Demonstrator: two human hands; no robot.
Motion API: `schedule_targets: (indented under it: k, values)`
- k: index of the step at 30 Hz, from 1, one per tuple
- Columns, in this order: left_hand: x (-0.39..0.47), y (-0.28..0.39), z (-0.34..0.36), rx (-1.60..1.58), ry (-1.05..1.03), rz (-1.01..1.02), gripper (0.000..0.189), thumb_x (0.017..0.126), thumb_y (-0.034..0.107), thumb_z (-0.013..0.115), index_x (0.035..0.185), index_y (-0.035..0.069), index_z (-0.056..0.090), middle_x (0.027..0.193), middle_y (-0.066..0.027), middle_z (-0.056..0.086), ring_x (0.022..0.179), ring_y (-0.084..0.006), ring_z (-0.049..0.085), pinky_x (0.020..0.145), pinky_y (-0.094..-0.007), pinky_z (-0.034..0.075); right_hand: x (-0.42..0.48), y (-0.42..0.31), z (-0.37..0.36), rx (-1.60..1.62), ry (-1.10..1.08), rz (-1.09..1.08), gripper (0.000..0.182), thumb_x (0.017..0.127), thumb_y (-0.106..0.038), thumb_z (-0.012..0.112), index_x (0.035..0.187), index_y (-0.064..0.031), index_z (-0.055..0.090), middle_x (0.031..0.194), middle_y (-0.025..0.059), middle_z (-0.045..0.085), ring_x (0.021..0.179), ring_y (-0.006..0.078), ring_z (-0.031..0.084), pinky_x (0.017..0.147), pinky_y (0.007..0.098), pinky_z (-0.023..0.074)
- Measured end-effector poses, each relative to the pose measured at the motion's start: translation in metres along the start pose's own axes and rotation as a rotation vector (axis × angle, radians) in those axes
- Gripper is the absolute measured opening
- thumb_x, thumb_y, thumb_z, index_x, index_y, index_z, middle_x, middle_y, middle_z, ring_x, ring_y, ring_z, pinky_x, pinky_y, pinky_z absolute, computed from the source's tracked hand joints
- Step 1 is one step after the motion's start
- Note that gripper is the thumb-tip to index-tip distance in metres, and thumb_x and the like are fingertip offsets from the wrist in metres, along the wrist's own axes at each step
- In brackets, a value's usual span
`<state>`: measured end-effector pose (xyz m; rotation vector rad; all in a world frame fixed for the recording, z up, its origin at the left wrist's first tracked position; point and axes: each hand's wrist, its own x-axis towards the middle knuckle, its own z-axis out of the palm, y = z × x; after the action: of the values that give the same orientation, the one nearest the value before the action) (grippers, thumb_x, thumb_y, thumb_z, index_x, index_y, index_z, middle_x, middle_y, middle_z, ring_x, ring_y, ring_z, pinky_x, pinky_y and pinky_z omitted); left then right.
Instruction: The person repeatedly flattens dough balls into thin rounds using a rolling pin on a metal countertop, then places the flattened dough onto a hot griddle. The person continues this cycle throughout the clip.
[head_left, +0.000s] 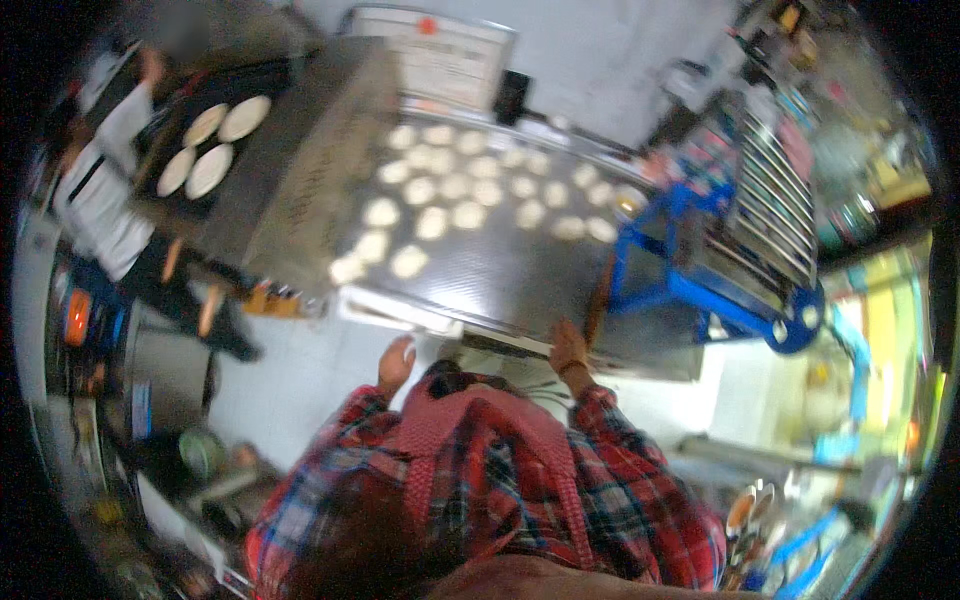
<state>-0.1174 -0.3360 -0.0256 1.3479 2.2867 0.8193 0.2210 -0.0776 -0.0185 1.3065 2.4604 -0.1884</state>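
Before me is a metal work table (480, 262) with several round dough pieces (469, 215) spread over its far and left parts. My right hand (568, 346) is at the near edge of this table, close to the foot of the blue frame, its fingers extended and nothing visible in it. My left hand (396, 363) hangs in front of the table, near a white object (401, 311) at the edge. Blur hides its fingers, and I cannot tell whether it holds anything small.
A blue-framed machine with metal rollers (776, 195) stands at the right. On the left, flat round breads (244, 118) lie on a dark griddle (259, 161), beside a person in a white top (112, 187). A white board (454, 64) bearing writing stands behind the table.
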Motion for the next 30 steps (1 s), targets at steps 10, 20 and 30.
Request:
schedule_targets:
  k: [10, 20, 30]
  values:
    - [-0.270, -0.137, 0.011, 0.056, -0.214, -0.575, 0.028, 0.087, 0.027, 0.058, 0.099, 0.005, 0.068, 0.098, -0.0190, 0.067, 0.094, -0.0355, 0.064, 0.083, -0.0446, 0.051, 0.000, -0.003, -0.010, 0.078, -0.191, 0.092, 0.075, 0.093, -0.028, 0.056, 0.153, -0.0161, 0.012, 0.161, 0.0047, 0.001, 0.147, 0.0256, 0.007, 0.115, 0.0493, 0.0224]
    - [-0.282, -0.135, 0.013, 0.115, -0.163, -0.519, 0.031, 0.086, 0.031, 0.054, 0.093, 0.006, 0.071, 0.093, -0.0199, 0.068, 0.093, -0.0366, 0.065, 0.084, -0.0455, 0.050, -0.002, -0.015, -0.043, 0.066, -0.234, 0.055, 0.061, 0.094, -0.025, 0.055, 0.147, -0.0117, 0.030, 0.158, 0.0113, 0.014, 0.140, 0.0315, 0.027, 0.114, 0.0456, 0.0275]
    - [-0.302, -0.207, -0.021, 0.028, -0.256, -0.767, 0.031, 0.087, 0.029, 0.056, 0.100, 0.004, 0.070, 0.099, -0.0172, 0.068, 0.091, -0.0338, 0.065, 0.081, -0.0440, 0.051, 0.037, -0.184, -0.215, 0.547, 0.727, -0.511, 0.052, 0.082, -0.005, 0.056, 0.134, -0.0061, 0.049, 0.131, 0.0198, 0.053, 0.123, 0.0376, 0.047, 0.106, 0.0438, 0.0370]
